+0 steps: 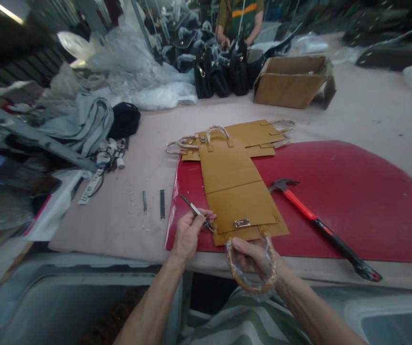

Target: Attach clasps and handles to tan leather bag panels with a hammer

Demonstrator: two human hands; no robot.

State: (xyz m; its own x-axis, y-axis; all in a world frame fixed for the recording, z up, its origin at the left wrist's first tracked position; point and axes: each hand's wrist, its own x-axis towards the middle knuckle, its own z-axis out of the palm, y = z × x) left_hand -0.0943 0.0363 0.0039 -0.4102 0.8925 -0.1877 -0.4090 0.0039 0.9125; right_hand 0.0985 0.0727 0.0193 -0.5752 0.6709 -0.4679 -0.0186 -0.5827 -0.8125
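My left hand [187,234] is closed around a slim metal tool [194,209] with a pale shaft and a dark tip; its exact kind is unclear. That hand is at the left edge of a mustard-yellow bag panel [240,203], which has a crease across it and a silver clasp [241,223] near its front edge. Through the plastic-wrapped handle [251,289] reaches my right hand [252,253], gripping the panel's front edge with the thumb on top. Some of its fingers are hidden. The panel lies flat on a red mat [338,191].
A claw hammer [315,221] lies to the right. More yellow panels [254,134] with wrapped handles are behind. Two short metal pieces, a punch [144,202] and a dark bar [162,204], lie left. Farther back are a cardboard box [292,84], black bags [220,72] and a person [241,21].
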